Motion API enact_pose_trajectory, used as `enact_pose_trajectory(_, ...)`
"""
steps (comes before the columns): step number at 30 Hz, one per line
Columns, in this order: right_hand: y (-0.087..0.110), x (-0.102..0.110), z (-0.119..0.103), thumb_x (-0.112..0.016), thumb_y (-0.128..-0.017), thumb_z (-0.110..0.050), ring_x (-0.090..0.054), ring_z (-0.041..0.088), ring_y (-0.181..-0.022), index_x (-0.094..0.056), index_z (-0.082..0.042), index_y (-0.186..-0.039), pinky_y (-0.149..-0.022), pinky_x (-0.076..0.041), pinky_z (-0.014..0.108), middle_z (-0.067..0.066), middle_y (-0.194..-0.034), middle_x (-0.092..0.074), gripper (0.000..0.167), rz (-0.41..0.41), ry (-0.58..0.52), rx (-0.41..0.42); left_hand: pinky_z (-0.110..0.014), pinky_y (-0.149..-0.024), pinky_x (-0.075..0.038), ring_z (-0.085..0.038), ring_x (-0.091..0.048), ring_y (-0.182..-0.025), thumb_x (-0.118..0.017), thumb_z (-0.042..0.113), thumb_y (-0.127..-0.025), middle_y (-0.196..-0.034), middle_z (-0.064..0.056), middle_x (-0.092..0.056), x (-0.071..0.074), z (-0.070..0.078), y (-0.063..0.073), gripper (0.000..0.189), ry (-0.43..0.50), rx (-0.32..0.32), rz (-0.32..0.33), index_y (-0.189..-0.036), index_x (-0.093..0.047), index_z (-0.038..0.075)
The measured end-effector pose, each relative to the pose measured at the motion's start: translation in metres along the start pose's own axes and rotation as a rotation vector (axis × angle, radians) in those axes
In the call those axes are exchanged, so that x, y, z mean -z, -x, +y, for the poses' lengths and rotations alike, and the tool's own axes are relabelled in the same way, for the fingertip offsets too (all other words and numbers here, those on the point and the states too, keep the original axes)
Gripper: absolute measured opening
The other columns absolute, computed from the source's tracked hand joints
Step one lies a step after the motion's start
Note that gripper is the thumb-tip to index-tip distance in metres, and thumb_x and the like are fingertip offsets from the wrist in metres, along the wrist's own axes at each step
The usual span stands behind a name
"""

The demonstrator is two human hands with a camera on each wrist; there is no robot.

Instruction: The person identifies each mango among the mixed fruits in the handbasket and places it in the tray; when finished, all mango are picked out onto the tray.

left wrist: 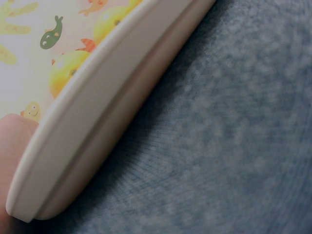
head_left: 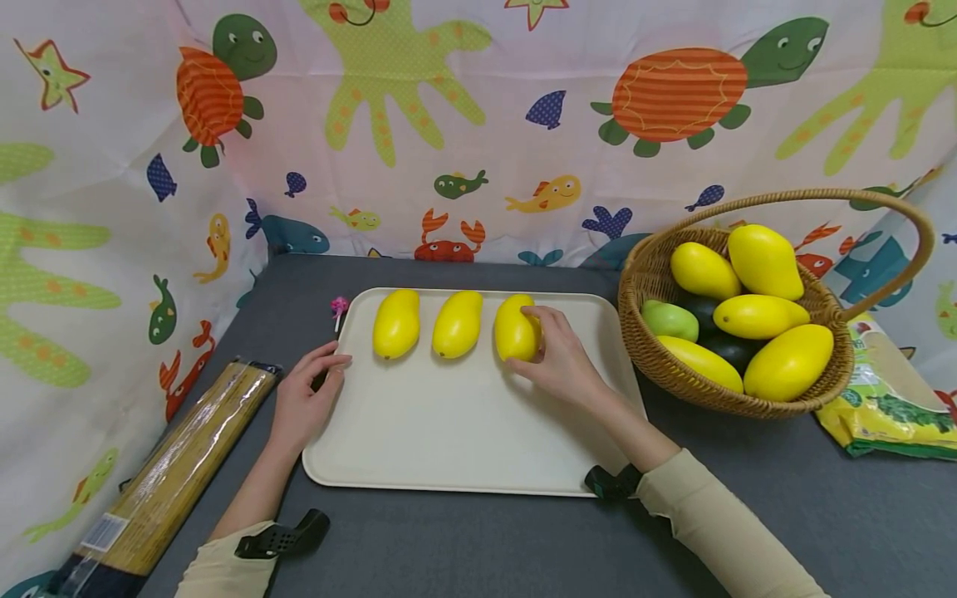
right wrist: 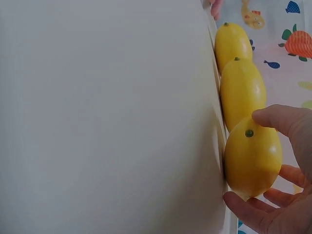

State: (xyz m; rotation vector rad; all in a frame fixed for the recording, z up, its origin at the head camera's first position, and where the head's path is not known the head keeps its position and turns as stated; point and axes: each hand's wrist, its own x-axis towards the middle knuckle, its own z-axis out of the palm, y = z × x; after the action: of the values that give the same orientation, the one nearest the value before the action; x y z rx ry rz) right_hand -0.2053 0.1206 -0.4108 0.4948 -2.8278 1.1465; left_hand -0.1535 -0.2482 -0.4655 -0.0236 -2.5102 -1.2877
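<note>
On a cream rectangular tray (head_left: 449,432) several glossy yellow mangoes include a row of three along the far side: the left mango (head_left: 396,324), the middle mango (head_left: 457,325) and the right mango (head_left: 517,329). My right hand (head_left: 561,353) holds the right mango between thumb and fingers; the right wrist view shows this mango (right wrist: 252,158) lying on the tray, stem end toward the camera. My left hand (head_left: 306,399) rests at the tray's left rim, fingertips touching it. Only part of that hand appears in the left wrist view, beside the tray's edge (left wrist: 97,107).
A wicker basket (head_left: 635,332) with yellow mangoes, a green fruit and dark fruit stands right of the tray. Behind it lies a yellow-green bag (head_left: 890,407). A long pack of noodle-like sticks (head_left: 187,448) lies left; a pink-topped lollipop (head_left: 340,307) is near the tray's far-left corner.
</note>
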Motion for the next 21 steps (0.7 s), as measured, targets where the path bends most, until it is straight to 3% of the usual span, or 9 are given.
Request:
enact_pose_trajectory(4, 0.000, 0.000, 0.000, -0.083, -0.077, -0.029, -0.049, 0.028, -0.114, -0.040, -0.009, -0.142, -0.086, -0.050, 0.037, 0.016, -0.144, -0.037, 0.081, 0.005, 0.016, 0.006, -0.052, -0.103, -0.041, -0.033, -0.047, -0.130, -0.057, 0.012, -0.098, -0.140, -0.010, -0.053, 0.000, 0.001, 0.000, 0.023, -0.004, 0.003, 0.000, -0.115, -0.071, 0.006)
enact_pose_trajectory(14, 0.001, 0.003, -0.001, -0.080, -0.080, -0.032, -0.042, 0.031, -0.129, -0.042, -0.006, -0.140, -0.106, -0.038, 0.049, 0.016, -0.143, -0.039, 0.076, 0.023, 0.036, 0.028, -0.052, -0.102, -0.041, -0.033, -0.048, -0.129, -0.057, 0.012, -0.098, -0.139, -0.010, -0.053, 0.000, 0.001, -0.001, 0.023, -0.007, 0.002, 0.002, -0.115, -0.071, 0.006)
enact_pose_trajectory(21, 0.007, 0.010, -0.003, -0.076, -0.085, -0.027, -0.042, 0.028, -0.130, -0.047, -0.006, -0.138, -0.095, -0.048, 0.045, 0.013, -0.143, -0.042, 0.064, 0.051, 0.021, 0.054, -0.052, -0.102, -0.041, -0.033, -0.047, -0.129, -0.057, 0.012, -0.098, -0.140, -0.010, -0.053, -0.001, -0.002, 0.000, 0.023, -0.007, -0.004, 0.003, -0.115, -0.071, 0.006)
